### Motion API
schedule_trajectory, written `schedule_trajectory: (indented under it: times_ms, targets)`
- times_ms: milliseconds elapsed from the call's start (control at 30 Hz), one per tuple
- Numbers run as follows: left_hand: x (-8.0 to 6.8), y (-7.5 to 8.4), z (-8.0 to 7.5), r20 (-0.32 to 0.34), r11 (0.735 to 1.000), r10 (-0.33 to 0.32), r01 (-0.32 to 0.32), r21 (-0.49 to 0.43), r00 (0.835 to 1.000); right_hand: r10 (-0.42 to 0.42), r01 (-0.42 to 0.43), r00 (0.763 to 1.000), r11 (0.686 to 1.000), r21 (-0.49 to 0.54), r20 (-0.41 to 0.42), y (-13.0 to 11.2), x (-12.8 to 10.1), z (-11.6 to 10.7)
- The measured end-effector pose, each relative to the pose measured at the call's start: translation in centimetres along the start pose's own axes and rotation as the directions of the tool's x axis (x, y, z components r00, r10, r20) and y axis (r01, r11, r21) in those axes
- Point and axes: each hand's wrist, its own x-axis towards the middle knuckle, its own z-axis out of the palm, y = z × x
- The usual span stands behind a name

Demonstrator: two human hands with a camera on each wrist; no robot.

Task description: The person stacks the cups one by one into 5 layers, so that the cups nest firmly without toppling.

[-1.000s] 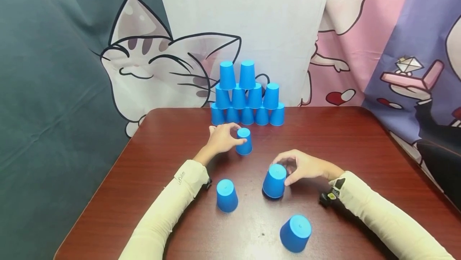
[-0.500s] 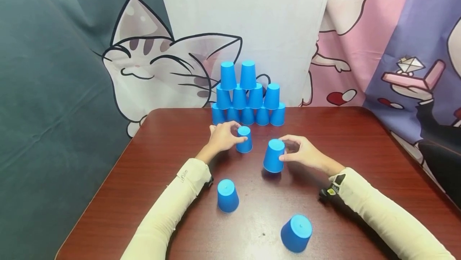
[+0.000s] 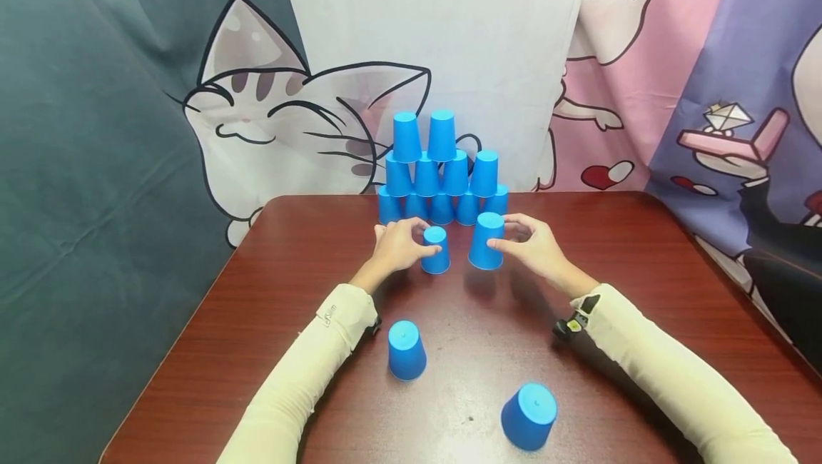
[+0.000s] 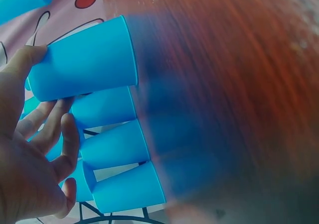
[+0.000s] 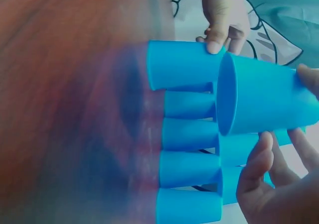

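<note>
My left hand (image 3: pixel 399 244) grips an upside-down blue cup (image 3: pixel 436 251) that stands on the table in front of a stack of cups (image 3: pixel 426 175). In the left wrist view its thumb and fingers curl about the narrow end of that cup (image 4: pixel 84 62). My right hand (image 3: pixel 536 246) holds another upside-down blue cup (image 3: pixel 486 241) by its side, raised above the table just right of the first one. From the right wrist view, the open mouth of this held cup (image 5: pixel 264 94) shows, with thumb and fingers on opposite sides near its base.
The stack rises in three rows at the table's back edge, against a cartoon-print cloth (image 3: pixel 488 36). Nearer stand two more upside-down cups, one at centre (image 3: pixel 407 351) and one at front right (image 3: pixel 529 417), on the brown table (image 3: pixel 289 257).
My right hand has lifted its cup and carried it away from me, up beside the cup in my left hand. The left hand has stayed nearly still.
</note>
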Motion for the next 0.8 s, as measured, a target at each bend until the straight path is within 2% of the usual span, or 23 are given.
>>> schedule_trajectory:
  times_ms: [333, 600, 800]
  targets:
    - [0.1, -0.2, 0.2, -0.008, 1.0, 0.005, -0.005, -0.002, 1.0, 0.027, -0.022, 0.987, 0.999, 0.032, -0.156, -2.1, 2.4, -0.2]
    - [0.4, 0.1, 0.6, 0.001, 1.0, 0.021, -0.021, -0.014, 1.0, 0.0, 0.006, 0.969, 1.0, 0.024, -0.248, -3.9, 5.2, -0.9]
    - [0.1, -0.2, 0.4, -0.016, 1.0, 0.019, -0.02, -0.01, 1.0, -0.044, 0.049, 0.954, 0.999, 0.008, -0.296, -5.7, 7.5, -0.8]
